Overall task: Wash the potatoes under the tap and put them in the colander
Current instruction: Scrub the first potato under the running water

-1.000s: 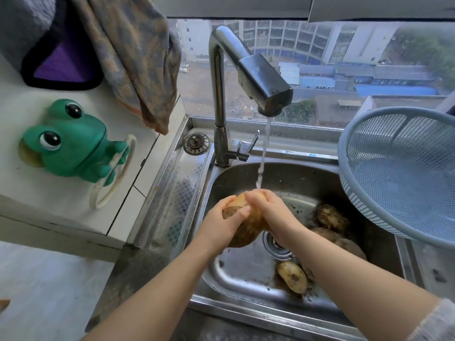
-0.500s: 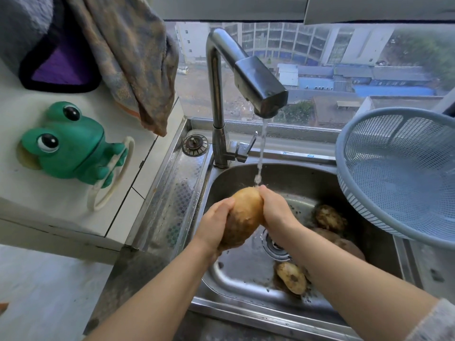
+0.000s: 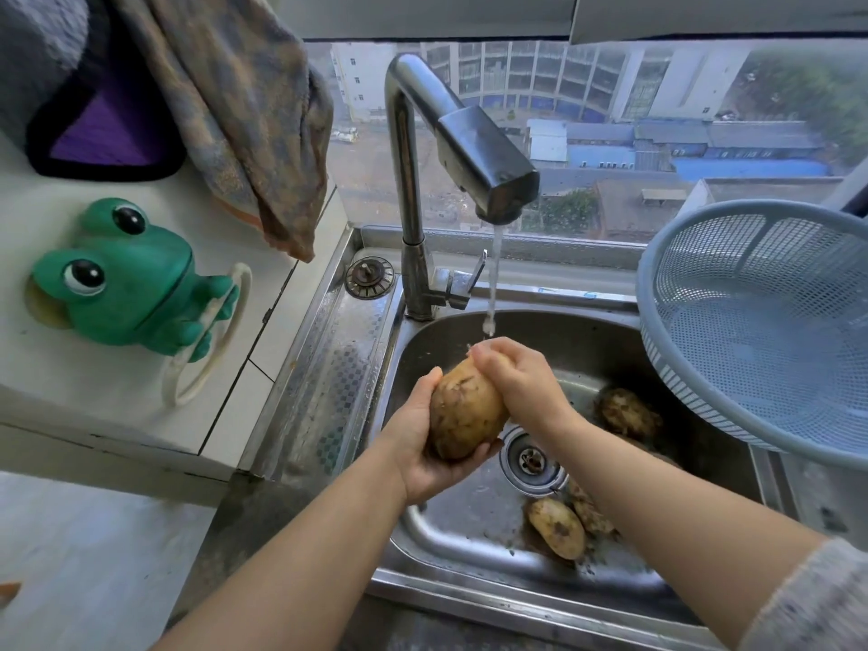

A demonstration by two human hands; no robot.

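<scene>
One potato (image 3: 465,411) near upright over sink (image 3: 469,523), just under tap (image 3: 488,166) stream. Left hand (image 3: 418,444) cups its lower end, fingers curled beneath; right hand (image 3: 521,382) wraps its top. Other potatoes (image 3: 556,526) on sink floor; colander (image 3: 770,331) apart, right

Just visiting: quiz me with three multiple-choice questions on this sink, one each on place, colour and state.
1. Where is the pale blue plastic mesh colander? A in the basin; B right of the steel sink; C on the wall.
2. The plastic frog holder is: A green; B yellow; C red.
3. The large brown potato is: A in the colander; B cut in half; C held under running water.
B: it is at the sink's right side. A: its body is green. C: left hand and right hand grip it below the running chrome tap.
</scene>
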